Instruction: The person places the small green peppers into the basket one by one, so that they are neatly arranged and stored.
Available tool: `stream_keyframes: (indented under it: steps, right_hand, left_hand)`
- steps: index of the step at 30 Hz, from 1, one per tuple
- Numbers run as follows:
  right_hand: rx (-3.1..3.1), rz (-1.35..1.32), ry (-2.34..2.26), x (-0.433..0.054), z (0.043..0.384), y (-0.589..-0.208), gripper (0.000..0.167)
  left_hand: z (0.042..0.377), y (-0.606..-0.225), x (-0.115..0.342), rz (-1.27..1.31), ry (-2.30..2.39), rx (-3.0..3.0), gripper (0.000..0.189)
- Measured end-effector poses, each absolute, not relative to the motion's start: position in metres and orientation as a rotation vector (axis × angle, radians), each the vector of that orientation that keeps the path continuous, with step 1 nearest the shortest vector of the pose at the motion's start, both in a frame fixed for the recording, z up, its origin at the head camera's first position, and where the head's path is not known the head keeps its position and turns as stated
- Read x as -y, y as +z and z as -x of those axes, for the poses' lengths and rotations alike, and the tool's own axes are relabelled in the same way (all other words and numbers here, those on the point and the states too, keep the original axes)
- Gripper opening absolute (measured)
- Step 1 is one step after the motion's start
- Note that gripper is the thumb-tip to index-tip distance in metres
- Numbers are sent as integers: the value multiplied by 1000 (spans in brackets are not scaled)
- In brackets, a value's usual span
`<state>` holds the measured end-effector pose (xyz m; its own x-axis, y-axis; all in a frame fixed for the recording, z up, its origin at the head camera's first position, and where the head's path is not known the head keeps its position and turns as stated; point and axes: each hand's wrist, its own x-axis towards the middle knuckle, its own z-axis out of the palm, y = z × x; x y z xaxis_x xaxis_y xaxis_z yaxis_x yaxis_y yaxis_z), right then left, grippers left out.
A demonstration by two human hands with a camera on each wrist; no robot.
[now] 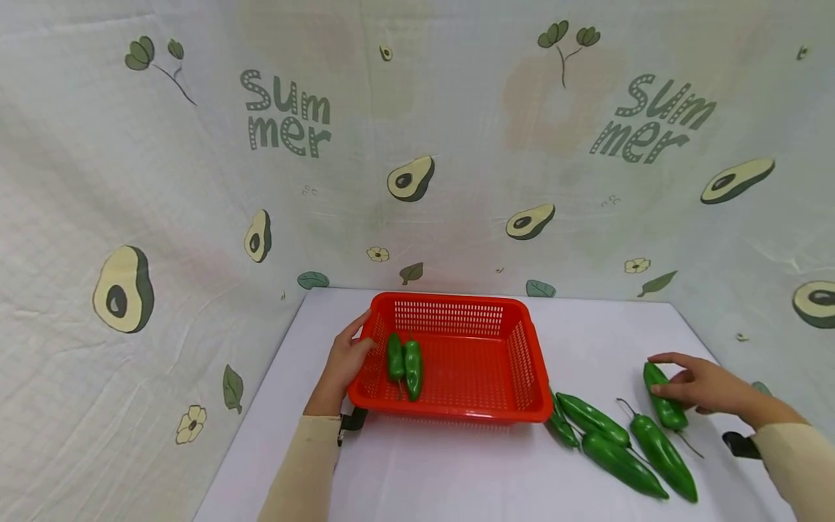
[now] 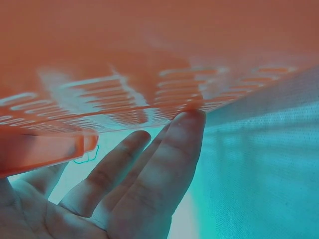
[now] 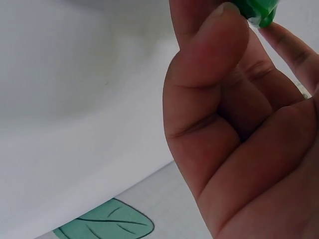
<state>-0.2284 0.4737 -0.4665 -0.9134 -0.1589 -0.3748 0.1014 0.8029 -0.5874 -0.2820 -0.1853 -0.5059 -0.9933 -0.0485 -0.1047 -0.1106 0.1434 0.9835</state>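
A red plastic basket [image 1: 450, 413] with slotted walls stands on the table. My left hand [image 1: 346, 362] grips its left rim, the thumb over the edge and the fingers along the outer wall; the left wrist view shows those fingers [image 2: 169, 159] against the slots. Two green chili peppers [image 1: 413, 370] lie inside on the basket's left side. At the far right, my right hand [image 1: 707, 388] pinches another green chili pepper [image 1: 667, 406] between thumb and fingers, its stem pointing toward me. Only one end of this pepper [image 3: 261, 10] shows in the right wrist view.
Several more green chili peppers [image 1: 622, 464] lie on the white table [image 1: 457, 478] right of the basket, one partly hidden by its corner [image 1: 561, 428]. A cloth [image 1: 457, 239] printed with avocados encloses the back and sides.
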Motion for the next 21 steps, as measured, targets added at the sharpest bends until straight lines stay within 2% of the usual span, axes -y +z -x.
stream_keyframes:
  steps: [21]
  right_hand:
    - [-2624, 35, -1038, -440, 244, -427, 81]
  left_hand:
    - [282, -505, 184, 140, 2036, -2332, 64]
